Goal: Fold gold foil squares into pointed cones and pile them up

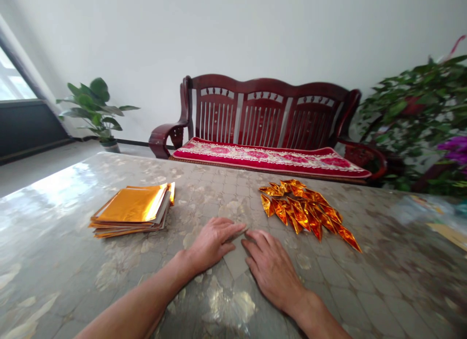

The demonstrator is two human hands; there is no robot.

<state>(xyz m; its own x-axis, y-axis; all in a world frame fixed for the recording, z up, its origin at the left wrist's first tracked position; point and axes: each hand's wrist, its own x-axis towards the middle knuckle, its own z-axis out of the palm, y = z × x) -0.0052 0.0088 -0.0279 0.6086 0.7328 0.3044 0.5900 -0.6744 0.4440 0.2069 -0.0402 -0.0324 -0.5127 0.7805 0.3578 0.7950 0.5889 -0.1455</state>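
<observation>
A small grey piece of paper (pixel 235 260) lies on the table between my two hands, with parts of it hidden under the fingers. My left hand (pixel 215 239) rests at its left edge, index finger stretched towards the top corner and thumb apart below. From the right, my right hand (pixel 270 261) lays its spread fingertips on the paper's other edge. The fingertips of both hands almost meet at the top. To the left is a stack of gold foil paper sheets (pixel 131 205), some showing grey undersides. On the right lies a pile of folded, pointed gold foil pieces (pixel 306 210).
The table (pixel 365 280) has a glossy, patterned cover. Clear plastic wrapping (pixel 419 207) lies at its right side. Beyond the far edge stands a dark red wooden bench (pixel 259 115) with a floral cushion (pixel 270 156). Potted plants (pixel 97 108) flank the bench.
</observation>
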